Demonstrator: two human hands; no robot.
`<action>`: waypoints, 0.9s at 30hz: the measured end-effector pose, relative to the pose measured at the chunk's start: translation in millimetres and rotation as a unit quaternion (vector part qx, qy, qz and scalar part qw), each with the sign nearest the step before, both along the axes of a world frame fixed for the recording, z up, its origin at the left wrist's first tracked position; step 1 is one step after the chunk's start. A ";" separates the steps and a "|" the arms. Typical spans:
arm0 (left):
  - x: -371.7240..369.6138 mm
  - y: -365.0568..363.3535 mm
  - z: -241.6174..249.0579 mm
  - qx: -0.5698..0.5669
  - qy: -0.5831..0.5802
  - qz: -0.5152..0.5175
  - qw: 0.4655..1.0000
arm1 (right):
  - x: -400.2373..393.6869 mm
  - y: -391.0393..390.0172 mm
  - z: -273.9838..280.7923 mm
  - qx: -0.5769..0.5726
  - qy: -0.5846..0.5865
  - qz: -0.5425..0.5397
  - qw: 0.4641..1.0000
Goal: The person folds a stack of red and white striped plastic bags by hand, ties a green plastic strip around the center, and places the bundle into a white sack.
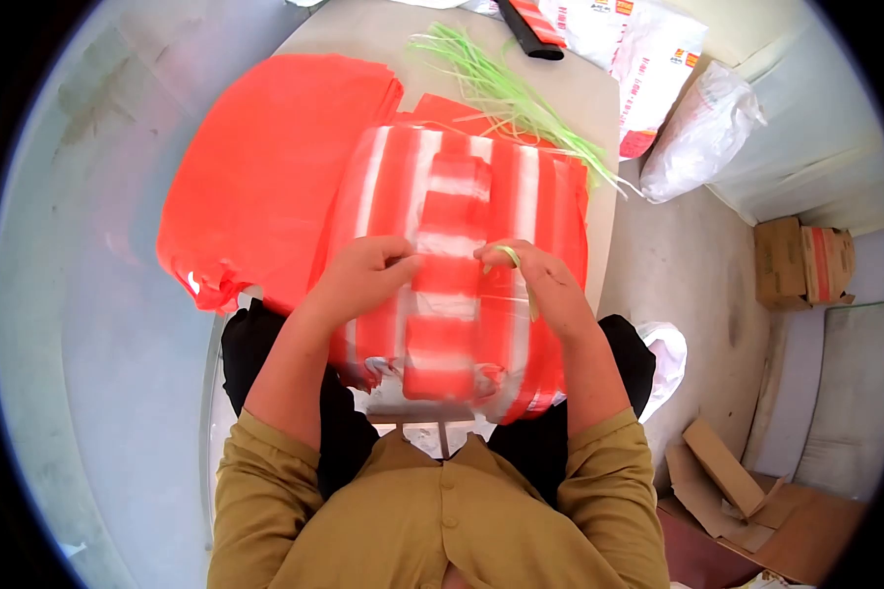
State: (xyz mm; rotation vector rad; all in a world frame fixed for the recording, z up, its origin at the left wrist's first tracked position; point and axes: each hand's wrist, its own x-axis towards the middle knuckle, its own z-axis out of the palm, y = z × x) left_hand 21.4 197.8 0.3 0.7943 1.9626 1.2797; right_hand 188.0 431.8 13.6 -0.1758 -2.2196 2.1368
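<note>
A stack of red-and-white striped plastic bags (550, 196) lies before me on the table. On top of it runs a narrow folded striped bundle (449, 285), lengthwise. My left hand (368, 275) is at the bundle's left edge, fingers curled together; what they hold, if anything, cannot be made out. At the right edge is my right hand (535, 275), its thumb and forefinger close together at the plastic, with a light green strand (508, 255) looped over a finger. Plain red plastic sheets (265, 177) lie to the left, partly beside the striped stack.
Loose green strands (521, 98) spread over the table (363, 34) behind the stack. A black-and-red roll (533, 29) lies at the far edge. White printed sacks (653, 69), a white bag (702, 133), cardboard boxes (781, 265) and opened cardboard (727, 471) are at the right.
</note>
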 end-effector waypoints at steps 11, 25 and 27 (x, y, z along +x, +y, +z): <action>13.8 -1.9 15.8 0.025 -0.005 -0.069 0.997 | -36.1 -43.1 -8.1 0.233 0.092 -0.010 0.968; 27.4 20.4 15.5 0.142 0.232 -0.043 0.961 | -31.0 -49.5 -14.1 0.311 0.155 -0.060 0.936; 27.7 23.5 10.0 0.115 0.334 -0.035 0.935 | -29.2 -50.7 -16.6 0.305 0.139 -0.078 0.939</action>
